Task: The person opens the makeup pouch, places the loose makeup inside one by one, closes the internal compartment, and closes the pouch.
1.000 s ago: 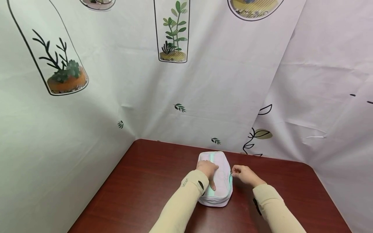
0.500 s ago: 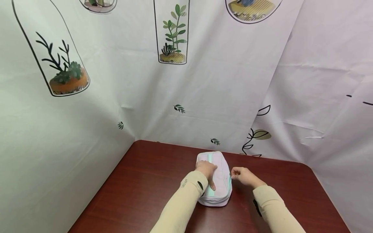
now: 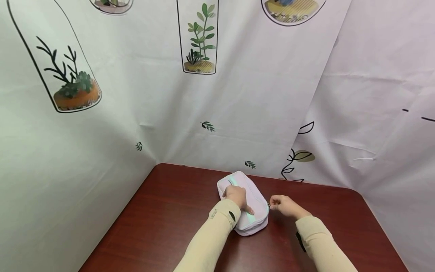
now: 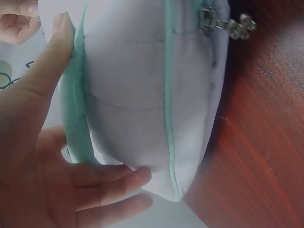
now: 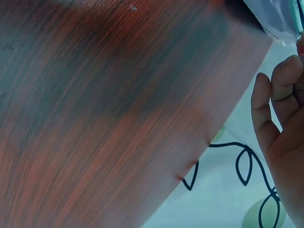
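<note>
A pale lilac zip pouch (image 3: 254, 198) with a mint stripe lies tilted on the table, its far end pointing left. My left hand (image 3: 236, 197) grips it from above. In the left wrist view, the thumb lies along the mint strip and the fingers (image 4: 114, 183) spread over the pouch's side. At the pouch's right edge, my right hand (image 3: 284, 206) pinches a small zip pull (image 3: 269, 204), mostly covered by the fingertips. Another zip pull, a metal charm (image 4: 241, 26), hangs near the opposite edge. Only a corner of the pouch (image 5: 278, 19) enters the right wrist view, beside the curled fingers.
The dark red-brown wooden table (image 3: 176, 211) runs back to a white cloth (image 3: 238, 105) printed with plants and jars. The same cloth hangs along the left and right sides. Both forearms wear cream sleeves (image 3: 210, 234).
The pouch has turned, its far end swinging left under my left hand. The mint zip gap along its right side no longer shows. My right hand stays nearly in place.
</note>
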{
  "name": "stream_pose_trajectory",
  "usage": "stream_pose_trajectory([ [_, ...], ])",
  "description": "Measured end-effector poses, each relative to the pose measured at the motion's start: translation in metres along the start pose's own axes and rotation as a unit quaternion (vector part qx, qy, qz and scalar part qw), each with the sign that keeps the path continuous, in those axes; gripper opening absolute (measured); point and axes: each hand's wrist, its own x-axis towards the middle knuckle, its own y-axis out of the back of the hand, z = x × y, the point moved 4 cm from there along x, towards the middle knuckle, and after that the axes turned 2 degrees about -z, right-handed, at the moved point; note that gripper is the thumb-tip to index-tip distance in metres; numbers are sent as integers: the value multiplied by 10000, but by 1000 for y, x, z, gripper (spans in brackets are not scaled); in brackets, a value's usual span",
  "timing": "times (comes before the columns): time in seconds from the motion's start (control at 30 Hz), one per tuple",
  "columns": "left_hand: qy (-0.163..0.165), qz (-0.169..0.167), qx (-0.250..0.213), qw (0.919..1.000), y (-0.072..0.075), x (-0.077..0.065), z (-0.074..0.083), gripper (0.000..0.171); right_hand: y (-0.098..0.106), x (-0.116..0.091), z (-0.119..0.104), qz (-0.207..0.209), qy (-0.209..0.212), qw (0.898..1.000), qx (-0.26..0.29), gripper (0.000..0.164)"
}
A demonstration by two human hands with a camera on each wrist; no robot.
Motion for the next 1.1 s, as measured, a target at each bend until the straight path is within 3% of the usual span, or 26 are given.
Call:
stream_pose_trajectory([
  [0.37,305,164,337,9988,-1,-1,-1,82,-1,2,1,10,-131,9999,55,14],
  [0.53,259,294,568,9976,-1,-4,-1,84,-2,1,7,305,-602,9977,-100,16],
  [0.6,-72,477,818,9955,2,-5,2,82,-1,-2,11,517,-877,9946,-201,16],
  [0.7,-894,672,1295,9852,6,-9,2,74,-1,-1,16,802,-1113,9901,-302,14],
  [0.83,-2095,556,1205,9688,-3,-12,10,69,2,-6,25,1014,-1176,9876,-242,14],
  [0.97,-2510,308,748,9646,-18,-8,14,62,0,-8,28,965,-1116,9889,-173,13],
  [1.1,-2497,337,733,9650,-19,-3,15,51,1,-7,27,888,-1204,9884,-274,12],
])
